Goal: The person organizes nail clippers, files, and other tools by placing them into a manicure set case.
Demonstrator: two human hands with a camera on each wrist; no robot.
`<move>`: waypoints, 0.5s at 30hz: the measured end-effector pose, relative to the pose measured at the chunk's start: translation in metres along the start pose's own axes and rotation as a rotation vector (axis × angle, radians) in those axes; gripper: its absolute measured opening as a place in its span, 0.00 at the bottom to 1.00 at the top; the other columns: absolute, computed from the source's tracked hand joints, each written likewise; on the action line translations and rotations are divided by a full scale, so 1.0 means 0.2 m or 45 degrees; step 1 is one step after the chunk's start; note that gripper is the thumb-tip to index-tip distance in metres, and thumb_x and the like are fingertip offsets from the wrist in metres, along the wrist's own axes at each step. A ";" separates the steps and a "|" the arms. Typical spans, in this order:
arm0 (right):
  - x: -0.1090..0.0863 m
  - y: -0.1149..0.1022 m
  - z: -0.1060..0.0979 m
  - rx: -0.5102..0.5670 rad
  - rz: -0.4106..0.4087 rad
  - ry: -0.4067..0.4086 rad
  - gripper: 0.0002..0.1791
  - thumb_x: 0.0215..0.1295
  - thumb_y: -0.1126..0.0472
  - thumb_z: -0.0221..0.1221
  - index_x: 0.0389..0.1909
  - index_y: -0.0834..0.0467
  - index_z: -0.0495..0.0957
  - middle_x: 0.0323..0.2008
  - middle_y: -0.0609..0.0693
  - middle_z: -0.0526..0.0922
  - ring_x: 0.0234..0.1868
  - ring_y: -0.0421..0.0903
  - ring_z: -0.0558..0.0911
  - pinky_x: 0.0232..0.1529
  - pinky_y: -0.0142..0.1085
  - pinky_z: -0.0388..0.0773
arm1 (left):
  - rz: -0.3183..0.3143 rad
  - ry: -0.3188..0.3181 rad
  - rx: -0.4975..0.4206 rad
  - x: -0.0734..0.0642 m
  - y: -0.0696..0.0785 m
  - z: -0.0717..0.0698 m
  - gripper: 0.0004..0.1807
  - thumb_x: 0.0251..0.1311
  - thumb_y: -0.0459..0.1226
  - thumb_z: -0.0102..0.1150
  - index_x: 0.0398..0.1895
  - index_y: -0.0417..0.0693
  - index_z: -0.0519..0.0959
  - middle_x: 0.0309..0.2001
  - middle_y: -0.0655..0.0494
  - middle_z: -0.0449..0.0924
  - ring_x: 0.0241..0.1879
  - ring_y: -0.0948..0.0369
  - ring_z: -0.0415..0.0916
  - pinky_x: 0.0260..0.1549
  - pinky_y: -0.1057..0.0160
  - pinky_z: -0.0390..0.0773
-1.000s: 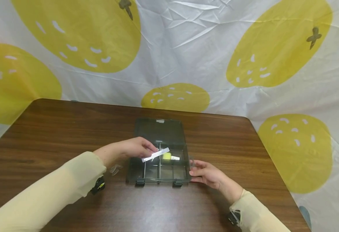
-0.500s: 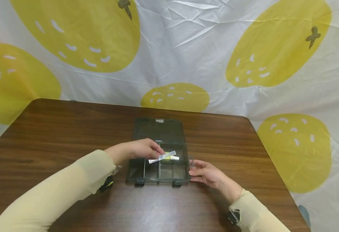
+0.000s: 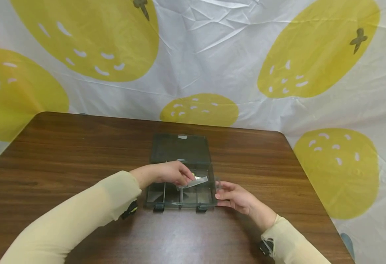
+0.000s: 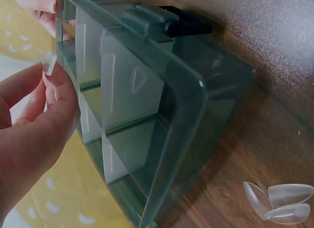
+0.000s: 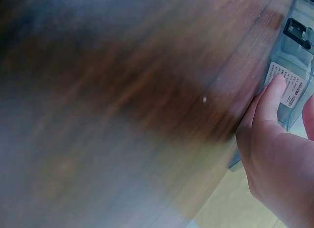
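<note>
My left hand (image 3: 174, 173) pinches a thin translucent strip (image 3: 197, 182) between thumb and fingers, over the right half of a smoky, divided plastic box (image 3: 189, 201). In the left wrist view, the end of that strip (image 4: 50, 64) shows at the fingertips. The box's lid (image 3: 180, 148) lies open toward the back. Behind the strip, a bit of a small yellow-and-white container (image 3: 193, 174) shows; the rest is hidden. My right hand (image 3: 236, 198) rests its fingers against the box's right wall. One fingertip is on a printed label (image 5: 293, 93) there in the right wrist view.
Three clear, curved nail-tip-shaped pieces (image 4: 289, 194) lie on the wooden table (image 3: 107, 146) left of the box. Dark latches (image 3: 159, 206) stand out from its near edge. A white sheet with yellow fruit prints (image 3: 199, 110) hangs behind the table.
My left hand has moved rightward with the strip, lower over the box's right half. The yellow-and-white container is now mostly covered. My right hand has stayed at the box wall.
</note>
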State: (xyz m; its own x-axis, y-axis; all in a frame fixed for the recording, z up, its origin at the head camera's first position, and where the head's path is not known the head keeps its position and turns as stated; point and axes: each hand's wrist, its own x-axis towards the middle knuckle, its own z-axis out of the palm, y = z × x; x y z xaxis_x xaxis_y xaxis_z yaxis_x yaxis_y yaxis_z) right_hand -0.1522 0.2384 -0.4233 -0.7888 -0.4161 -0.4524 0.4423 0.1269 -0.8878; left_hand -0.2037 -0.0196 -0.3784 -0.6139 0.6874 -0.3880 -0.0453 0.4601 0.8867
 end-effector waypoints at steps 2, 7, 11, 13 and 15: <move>0.00 0.00 0.00 0.005 -0.011 -0.012 0.36 0.61 0.72 0.52 0.67 0.74 0.46 0.40 0.46 0.76 0.39 0.36 0.79 0.46 0.32 0.79 | 0.000 0.004 0.010 0.01 0.00 0.01 0.20 0.52 0.21 0.49 0.50 0.30 0.75 0.30 0.59 0.75 0.27 0.69 0.68 0.27 0.74 0.70; 0.00 0.00 0.01 0.016 -0.026 -0.029 0.35 0.61 0.73 0.51 0.66 0.75 0.46 0.38 0.45 0.79 0.39 0.36 0.80 0.46 0.33 0.80 | -0.024 -0.004 0.012 0.02 0.00 0.02 0.19 0.52 0.21 0.50 0.49 0.30 0.75 0.32 0.57 0.77 0.28 0.69 0.68 0.27 0.74 0.70; 0.00 -0.01 0.01 0.014 -0.024 -0.026 0.35 0.61 0.73 0.51 0.66 0.75 0.46 0.38 0.45 0.79 0.39 0.36 0.80 0.46 0.33 0.80 | -0.053 0.004 0.016 0.02 -0.01 0.03 0.19 0.52 0.21 0.51 0.49 0.31 0.76 0.33 0.56 0.78 0.29 0.68 0.69 0.28 0.74 0.71; 0.00 -0.01 0.01 0.011 -0.023 -0.024 0.35 0.61 0.73 0.52 0.66 0.75 0.47 0.38 0.45 0.79 0.39 0.36 0.80 0.46 0.33 0.80 | -0.072 0.012 0.012 0.02 0.00 0.03 0.18 0.53 0.22 0.52 0.49 0.32 0.76 0.35 0.53 0.79 0.30 0.68 0.70 0.30 0.73 0.72; 0.00 -0.01 0.01 0.009 -0.023 -0.027 0.35 0.61 0.73 0.52 0.66 0.75 0.47 0.38 0.45 0.79 0.39 0.36 0.80 0.46 0.33 0.80 | -0.085 0.013 0.020 0.02 0.00 0.04 0.18 0.54 0.22 0.53 0.49 0.33 0.76 0.39 0.49 0.81 0.32 0.67 0.72 0.32 0.72 0.75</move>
State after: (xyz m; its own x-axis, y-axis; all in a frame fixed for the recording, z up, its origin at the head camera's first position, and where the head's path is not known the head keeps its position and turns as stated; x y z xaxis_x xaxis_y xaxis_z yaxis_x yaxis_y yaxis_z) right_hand -0.1519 0.2366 -0.4221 -0.7876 -0.4371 -0.4342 0.4311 0.1125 -0.8952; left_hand -0.1998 -0.0127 -0.3811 -0.6180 0.6490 -0.4437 -0.0740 0.5138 0.8547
